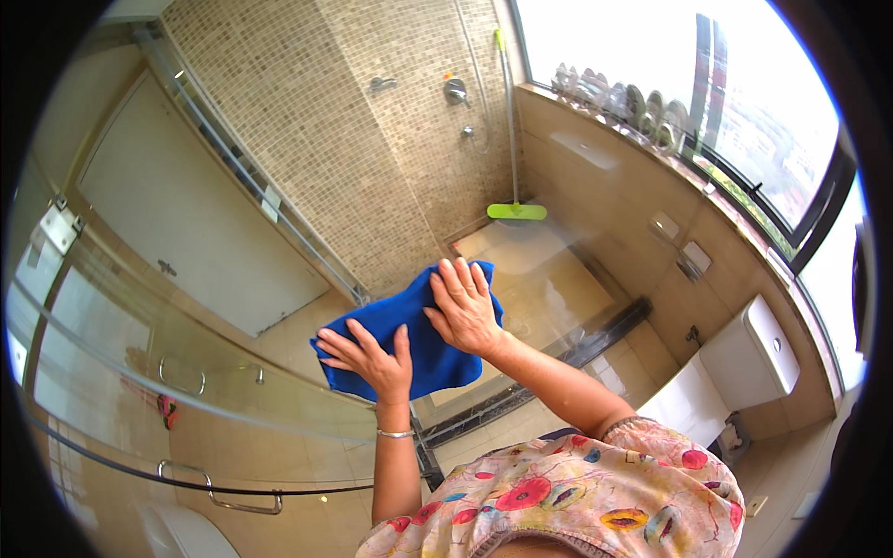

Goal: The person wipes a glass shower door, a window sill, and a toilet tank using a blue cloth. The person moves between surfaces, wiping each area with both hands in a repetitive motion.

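A blue cloth [423, 349] is spread out in front of me, apparently flat against a clear glass shower panel. My left hand [373, 357], with a silver bangle on the wrist, presses on its lower left part with the fingers spread. Higher up, my right hand [464, 307] lies flat on the cloth's upper right part, the fingers reaching its top edge. Both palms hold the cloth in place, and its lower edge hangs in loose folds. What lies directly behind the cloth is hidden.
A curved glass door [279, 425] with a metal handle [216, 492] stands at left. Behind the glass, a green-headed floor squeegee or broom [516, 211] leans in the tiled corner. A white toilet [746, 356] is at right, below a windowsill holding several objects [621, 104]. A dark stone threshold [488, 411] crosses the floor.
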Demonstrator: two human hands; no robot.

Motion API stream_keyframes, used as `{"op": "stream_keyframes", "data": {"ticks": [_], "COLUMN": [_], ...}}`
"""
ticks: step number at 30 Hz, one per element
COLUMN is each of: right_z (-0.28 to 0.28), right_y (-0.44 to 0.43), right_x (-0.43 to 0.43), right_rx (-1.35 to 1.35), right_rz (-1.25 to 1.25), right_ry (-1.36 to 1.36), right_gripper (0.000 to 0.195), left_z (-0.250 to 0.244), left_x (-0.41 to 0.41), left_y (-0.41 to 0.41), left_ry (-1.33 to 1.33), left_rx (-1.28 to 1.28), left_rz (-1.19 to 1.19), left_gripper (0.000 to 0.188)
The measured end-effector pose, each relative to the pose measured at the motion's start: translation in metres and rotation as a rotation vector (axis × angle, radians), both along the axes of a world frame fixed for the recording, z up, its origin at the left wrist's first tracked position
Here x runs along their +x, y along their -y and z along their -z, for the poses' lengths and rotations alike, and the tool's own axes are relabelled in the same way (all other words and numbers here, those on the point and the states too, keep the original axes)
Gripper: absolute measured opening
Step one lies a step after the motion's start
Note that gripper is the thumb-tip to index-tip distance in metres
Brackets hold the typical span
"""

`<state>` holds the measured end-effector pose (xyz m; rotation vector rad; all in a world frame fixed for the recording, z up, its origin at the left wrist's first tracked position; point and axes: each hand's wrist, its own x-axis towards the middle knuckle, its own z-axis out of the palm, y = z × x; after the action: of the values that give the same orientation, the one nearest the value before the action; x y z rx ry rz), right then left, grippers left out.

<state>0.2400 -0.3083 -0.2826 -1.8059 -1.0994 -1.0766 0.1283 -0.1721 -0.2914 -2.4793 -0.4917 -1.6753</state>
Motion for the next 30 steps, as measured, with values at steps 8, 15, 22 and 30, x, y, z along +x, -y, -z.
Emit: {"op": "stream_keyframes", "data": {"ticks": [8,15,22,30], "right_z": [-0.061,-0.055,0.022,-0.083], "right_y": [0.023,0.047,0.075,0.108], "right_x": [0.034,0.055,0.068,0.119], "right_rx": [0.223,0.165,0.084,0.297], "right_rz": [0.055,0.038,0.077,0.133], "right_ry": [-0.076,-0.030,-0.109,-0.033], "right_gripper": [0.058,0.056,0.056,0.060], "left_z": [-0.071,-0.064,-0.002,-0.098], "left_x": [0.042,0.064,0.074,0.126], "left_y": [0.042,0.057,0.081,0.120], "left_ry": [-0.024,-0.050,-0.254,-0.107], "left_rx": [0.043,0.118,0.115,0.150], "left_rz": [0.081,0.024,0.069,0.098], "left_gripper": [0.077,0.079,0.084,0.083]}}
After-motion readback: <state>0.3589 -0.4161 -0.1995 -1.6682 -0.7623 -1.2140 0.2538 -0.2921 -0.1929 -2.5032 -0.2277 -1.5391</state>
